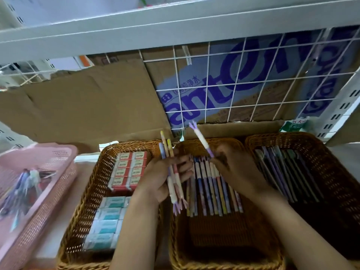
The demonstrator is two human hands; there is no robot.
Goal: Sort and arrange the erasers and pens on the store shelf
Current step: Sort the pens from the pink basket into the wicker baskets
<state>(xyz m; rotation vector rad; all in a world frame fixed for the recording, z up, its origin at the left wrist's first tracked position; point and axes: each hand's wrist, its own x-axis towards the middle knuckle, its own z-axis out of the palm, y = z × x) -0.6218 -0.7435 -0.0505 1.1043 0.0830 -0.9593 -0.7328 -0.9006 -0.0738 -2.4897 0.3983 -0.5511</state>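
The left hand [155, 178] curls around a small bundle of pens [172, 184], gripping them mid-barrel. The right hand [235, 168] pinches a single pen [201, 140] by its lower end, tilted up over the middle basket [224, 242], where a row of pens [212, 188] lies side by side. The pens look light, stiff and smooth and would likely slip in a loose bundle, so a mid-barrel hold suits them. Erasers [128, 168] fill the left basket [93, 182]. Blur hides their print, and the pink tray [64, 172] holds things too smeared to name.
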